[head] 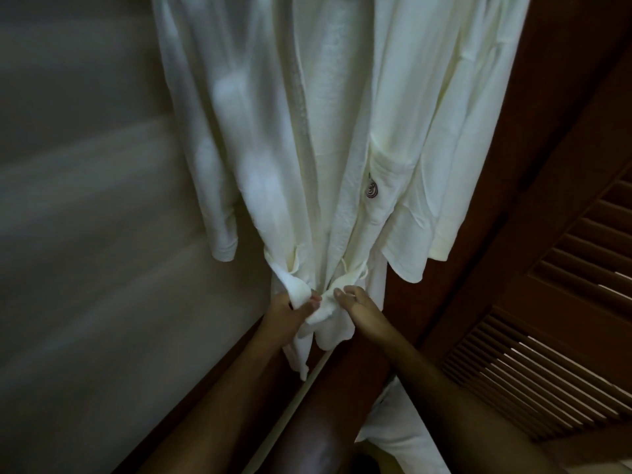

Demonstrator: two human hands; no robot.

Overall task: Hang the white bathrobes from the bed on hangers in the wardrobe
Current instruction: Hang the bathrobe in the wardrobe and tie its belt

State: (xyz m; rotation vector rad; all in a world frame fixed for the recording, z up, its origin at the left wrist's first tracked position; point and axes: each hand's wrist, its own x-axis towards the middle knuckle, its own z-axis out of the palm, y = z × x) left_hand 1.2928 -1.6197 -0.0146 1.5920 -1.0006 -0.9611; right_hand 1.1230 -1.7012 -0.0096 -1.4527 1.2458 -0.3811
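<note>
- The white bathrobe (321, 138) hangs full length inside the wardrobe, its top running out of view above, its front panels falling together toward the waist
- Its belt (325, 302) is gathered low at the front, with loose ends drooping below the hands
- The left hand (292, 314) grips a bunched fold of the belt, fingers curled round the cloth and the thumb pressed over it
- The right hand (357, 307) lies just beside it with fingers relaxed and slightly spread; the thumb and fingertips touch the belt without closing round it
- A chest pocket (383, 172) on the robe carries a small round dark red emblem (372, 193)
- One sleeve (219, 200) hangs at the left and another (451, 186), more cream in tone, at the right, both cuffs ending above the hands
- Behind the robe at the left is a pale, blurred panel (85, 200)
- Dark wooden framing (403, 336) runs down behind the right forearm, and a louvred door (554, 336) stands at the right
- A further piece of white cloth (403, 436) shows at the bottom edge; what it is cannot be told
</note>
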